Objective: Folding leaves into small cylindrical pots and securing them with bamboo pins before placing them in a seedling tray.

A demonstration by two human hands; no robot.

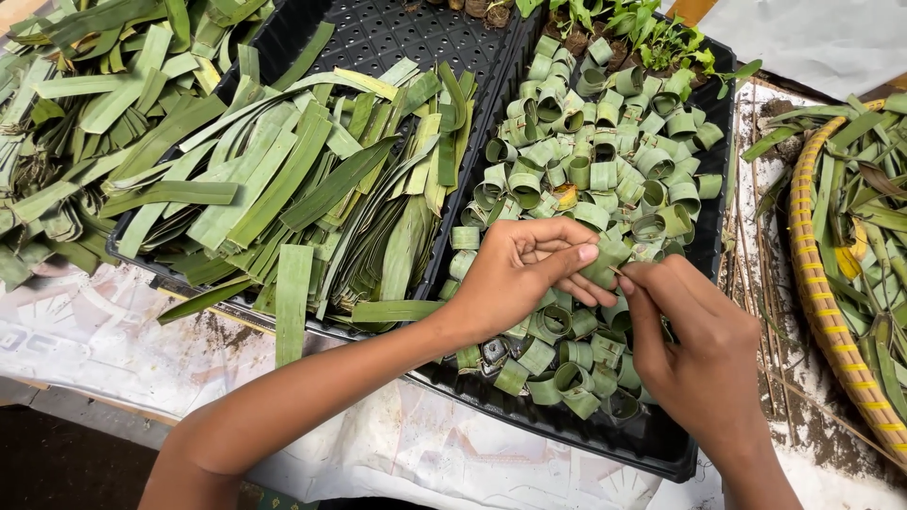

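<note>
Green leaf ring [605,260] pinched in my left hand [518,274] over the tray [661,444]; right hand [694,345] fingers pinch a thin pin [616,272]. Risk: ring uncoils if grip slackens, or pin splits the leaf.

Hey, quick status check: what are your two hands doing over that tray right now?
Left hand pinching a rolled leaf ring. Right hand pushing a thin stick into it. Finished rings piled beneath; nothing in the way.
</note>
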